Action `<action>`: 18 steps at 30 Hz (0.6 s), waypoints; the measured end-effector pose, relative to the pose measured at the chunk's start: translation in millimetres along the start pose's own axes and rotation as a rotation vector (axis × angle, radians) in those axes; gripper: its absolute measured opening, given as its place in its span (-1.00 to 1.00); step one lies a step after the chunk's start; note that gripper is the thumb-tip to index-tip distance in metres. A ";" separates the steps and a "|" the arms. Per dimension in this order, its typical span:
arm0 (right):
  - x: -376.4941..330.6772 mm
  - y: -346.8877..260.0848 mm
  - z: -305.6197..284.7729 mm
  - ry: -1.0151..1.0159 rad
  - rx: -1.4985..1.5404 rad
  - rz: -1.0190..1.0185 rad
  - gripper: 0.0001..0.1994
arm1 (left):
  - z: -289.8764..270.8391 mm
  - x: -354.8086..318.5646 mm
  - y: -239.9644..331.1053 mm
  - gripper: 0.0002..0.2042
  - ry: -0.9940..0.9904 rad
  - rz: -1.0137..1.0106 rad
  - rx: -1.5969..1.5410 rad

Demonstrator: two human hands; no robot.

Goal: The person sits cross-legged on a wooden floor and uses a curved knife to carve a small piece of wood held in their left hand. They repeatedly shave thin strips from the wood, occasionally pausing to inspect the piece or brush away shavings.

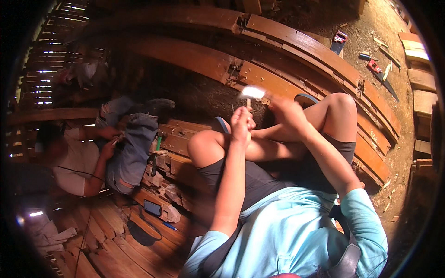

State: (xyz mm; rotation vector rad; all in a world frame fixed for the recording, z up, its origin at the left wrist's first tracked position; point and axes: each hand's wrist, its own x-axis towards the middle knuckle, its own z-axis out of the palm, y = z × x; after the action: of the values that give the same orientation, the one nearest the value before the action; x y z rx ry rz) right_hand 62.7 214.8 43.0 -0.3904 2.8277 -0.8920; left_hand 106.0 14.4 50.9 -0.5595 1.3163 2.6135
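Observation:
My left hand (pixel 242 124) is closed round a thin wooden stick (pixel 249 104), which points up above my crossed legs. Just to its right, my right hand (pixel 288 112) is raised and smeared by motion. From its fingers a short flat tool (pixel 252 92) reaches left to the top of the stick; glare whitens it, so its kind is not clear. Whether the tool touches the stick, I cannot tell. Beyond my hands lie long reddish-brown wooden beams (pixel 269 78) with joints cut in them and shavings on top.
Another person (pixel 74 157) sits at the left, hands together at a small object. Near that person lie a phone (pixel 152 208), a blue pen (pixel 170 226) and a green-handled tool (pixel 159 141). Two handsaws, one red-handled (pixel 374 67), one dark (pixel 339 41), lie at the upper right. Boards (pixel 422 102) line the right edge.

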 end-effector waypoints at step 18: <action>-24.5 -21.7 -28.3 0.045 0.197 -0.294 -0.66 | 1.0 -10.2 2.2 -0.92 0.106 -0.020 -0.041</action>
State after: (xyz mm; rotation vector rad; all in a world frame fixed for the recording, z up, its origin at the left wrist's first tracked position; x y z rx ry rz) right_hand 84.2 220.0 80.1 -0.7805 2.7300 -1.2362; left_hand 114.5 14.2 57.1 -0.7224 1.2822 2.6331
